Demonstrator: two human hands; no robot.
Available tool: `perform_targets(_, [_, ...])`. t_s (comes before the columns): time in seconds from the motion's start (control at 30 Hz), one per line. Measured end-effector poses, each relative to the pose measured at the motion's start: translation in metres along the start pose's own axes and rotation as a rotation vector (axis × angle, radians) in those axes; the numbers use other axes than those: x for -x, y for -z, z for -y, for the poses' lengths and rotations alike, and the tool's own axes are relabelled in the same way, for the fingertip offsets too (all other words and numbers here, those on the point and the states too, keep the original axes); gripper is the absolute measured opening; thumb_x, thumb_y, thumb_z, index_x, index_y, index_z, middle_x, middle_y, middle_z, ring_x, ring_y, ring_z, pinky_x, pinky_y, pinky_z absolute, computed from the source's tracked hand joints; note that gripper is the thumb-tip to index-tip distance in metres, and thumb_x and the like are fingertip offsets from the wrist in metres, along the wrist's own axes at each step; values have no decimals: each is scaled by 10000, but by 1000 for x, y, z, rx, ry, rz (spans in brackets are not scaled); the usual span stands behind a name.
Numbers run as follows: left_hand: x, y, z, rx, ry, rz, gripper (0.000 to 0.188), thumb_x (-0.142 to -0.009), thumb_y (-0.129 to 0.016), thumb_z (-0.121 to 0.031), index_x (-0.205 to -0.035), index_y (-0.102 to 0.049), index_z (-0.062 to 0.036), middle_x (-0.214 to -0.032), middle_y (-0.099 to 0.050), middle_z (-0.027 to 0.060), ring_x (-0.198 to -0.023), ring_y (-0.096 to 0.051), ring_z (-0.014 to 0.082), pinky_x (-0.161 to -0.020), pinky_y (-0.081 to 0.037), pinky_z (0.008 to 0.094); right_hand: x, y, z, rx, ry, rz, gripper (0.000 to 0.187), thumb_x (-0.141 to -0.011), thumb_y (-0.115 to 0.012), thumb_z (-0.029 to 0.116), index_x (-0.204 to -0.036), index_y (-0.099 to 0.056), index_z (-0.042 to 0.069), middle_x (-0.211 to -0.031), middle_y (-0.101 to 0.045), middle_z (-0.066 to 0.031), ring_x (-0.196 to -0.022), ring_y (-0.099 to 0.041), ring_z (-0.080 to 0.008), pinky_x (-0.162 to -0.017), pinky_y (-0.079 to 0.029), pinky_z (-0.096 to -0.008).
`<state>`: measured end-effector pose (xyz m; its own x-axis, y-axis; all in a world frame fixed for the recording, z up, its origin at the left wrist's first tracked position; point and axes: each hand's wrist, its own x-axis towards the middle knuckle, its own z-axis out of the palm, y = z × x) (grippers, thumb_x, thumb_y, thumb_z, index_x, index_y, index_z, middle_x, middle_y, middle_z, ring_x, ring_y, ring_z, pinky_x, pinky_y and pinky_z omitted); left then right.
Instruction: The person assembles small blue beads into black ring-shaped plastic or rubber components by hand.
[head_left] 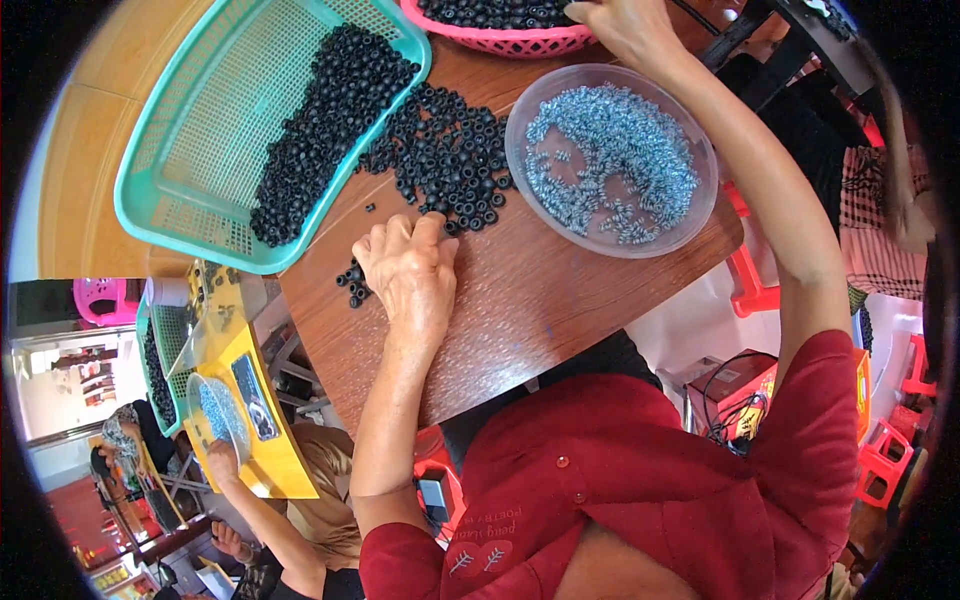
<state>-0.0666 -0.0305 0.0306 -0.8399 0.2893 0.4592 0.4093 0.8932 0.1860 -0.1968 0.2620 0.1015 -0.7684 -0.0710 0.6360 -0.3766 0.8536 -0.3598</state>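
In the head view, the person's left hand [408, 270] lay palm down on the brown wood-grain surface [510, 300], its fingers bent and slightly apart, the tips at the near edge of a loose heap of black ring-shaped pieces [450, 160]. Whether it pinched a piece could not be told, since the back of the hand hid the undersides of the fingers. A small cluster of the same black pieces [354, 290] lay just beside it on the left, and one lone piece [370, 207] sat near the fingertips.

The right hand [622, 25] was at the upper edge of the view, at the rim of a pink basket [520, 41] that held more black pieces; whether it gripped the rim or a piece could not be told.

The loose heap spread between a teal mesh basket [215, 120], with black pieces piled along its right side, and a clear round tub [545, 205] of small silvery-blue pieces [655, 140]. The tub stood below the right forearm.

Off to the left, a co-worker's hand [222, 460] was at another tub of blue pieces on a yellow surface [290, 460], where a phone-like dark rectangle [253, 398] lay.
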Motion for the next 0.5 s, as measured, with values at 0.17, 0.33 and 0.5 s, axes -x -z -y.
perform_targets(0.17, [-9, -11, -2, -118, -91, 113, 257, -648, -758, -178, -866, -663, -79, -794, -582, 83, -817, -546, 262, -743, -350, 394, -29, -24, -30, 155, -63, 112, 204, -697, -609, 121, -826, -615, -36, -791, -609, -284, -808, -616, -417, -713, -474, -485])
perform_targets(0.33, [-15, -19, -2, -139, -60, 182, 248, -647, -765, -165, -829, -627, -70, -794, -590, 87, -817, -564, 268, -735, -351, 393, -15, -21, -29, 60, 13, -41, 203, -708, -613, 119, -815, -627, -54, -766, -608, -282, -806, -617, -419, -712, -474, -489])
perform_targets(0.5, [-21, -23, -1, -141, -45, 230, 216, -661, -755, -140, -793, -617, -40, -761, -607, 116, -784, -584, 288, -719, -367, 391, 15, -15, -24, -47, 157, -90, 227, -733, -605, 121, -864, -652, -58, -751, -628, -226, -756, -614, -384, -711, -483, -459])
